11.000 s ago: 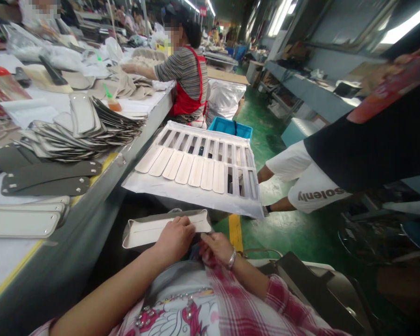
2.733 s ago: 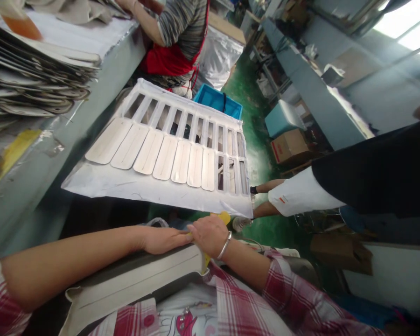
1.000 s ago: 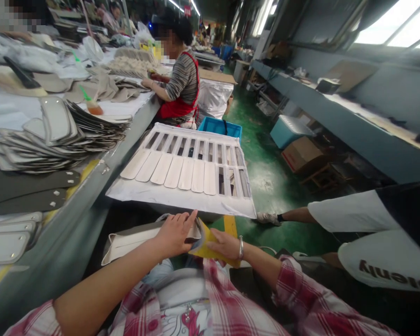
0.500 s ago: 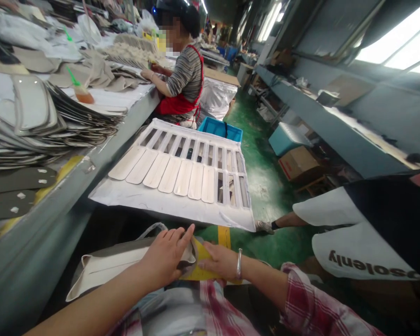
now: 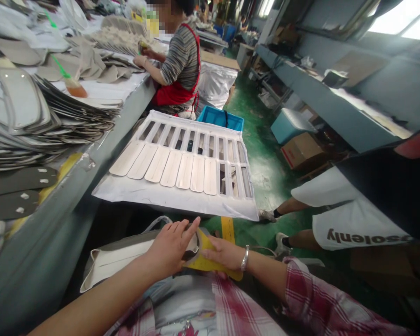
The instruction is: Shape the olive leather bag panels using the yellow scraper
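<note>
My left hand (image 5: 171,247) lies over the right end of a cream and grey fabric piece (image 5: 121,256), its fingers pressed together round the edge. On the right, my right hand (image 5: 226,253) grips a yellow sheet (image 5: 205,254), thumb on top and other fingers beneath. The yellow sheet meets the end of the fabric piece between my hands. Beyond them, a white slotted rack (image 5: 196,201) holds a row of several cream oval-ended pieces (image 5: 171,168).
Stacked grey-edged pieces (image 5: 73,116) cover the left table (image 5: 126,112). A person in a red apron (image 5: 175,93) works there. A blue bin (image 5: 220,119) stands behind the rack. At right, someone in white shorts (image 5: 353,219) stands near a cardboard box (image 5: 303,151).
The view has shifted slightly. My hands keep their hold, and the yellow sheet shows more between them. The person in white shorts now shows a second foot.
</note>
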{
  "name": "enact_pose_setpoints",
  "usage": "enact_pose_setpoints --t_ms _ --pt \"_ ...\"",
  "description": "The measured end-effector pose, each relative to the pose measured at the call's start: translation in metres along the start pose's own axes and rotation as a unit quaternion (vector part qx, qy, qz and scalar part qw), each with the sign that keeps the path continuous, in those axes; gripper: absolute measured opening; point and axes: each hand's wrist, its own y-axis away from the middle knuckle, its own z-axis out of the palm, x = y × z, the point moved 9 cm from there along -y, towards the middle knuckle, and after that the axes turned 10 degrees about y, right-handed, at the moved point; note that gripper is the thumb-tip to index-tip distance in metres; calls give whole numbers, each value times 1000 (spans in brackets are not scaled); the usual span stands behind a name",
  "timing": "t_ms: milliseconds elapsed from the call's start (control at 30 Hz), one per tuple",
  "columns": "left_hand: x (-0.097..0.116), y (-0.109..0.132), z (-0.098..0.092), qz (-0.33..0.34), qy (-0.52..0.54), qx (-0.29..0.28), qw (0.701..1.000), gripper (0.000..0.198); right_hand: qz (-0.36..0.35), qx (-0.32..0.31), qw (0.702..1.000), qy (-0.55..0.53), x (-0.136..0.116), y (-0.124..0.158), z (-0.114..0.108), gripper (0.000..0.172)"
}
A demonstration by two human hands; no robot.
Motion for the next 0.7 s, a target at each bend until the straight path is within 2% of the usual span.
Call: enact_pose_setpoints --t_ms 67,200,367,533,633,700 --pt "0 1 0 2 0 -3 1000 110 -2 -3 999 -40 1 0 5 41" --pt "0 3 -1 10 13 -3 1000 109 -16 30 997 -74 -1 -3 11 42" --pt "0 4 -2 32 20 13 999 103 16 151 987 -54 3 -9 10 33" --pt "-4 0 -8 0 7 52 999 98 58 245 964 -89 6 -17 17 32" --pt "0 1 -7 7 11 55 998 98 67 255 959 -101 3 -8 16 28" --pt "0 4 -6 8 18 50 999 101 80 245 960 -108 6 9 13 26"
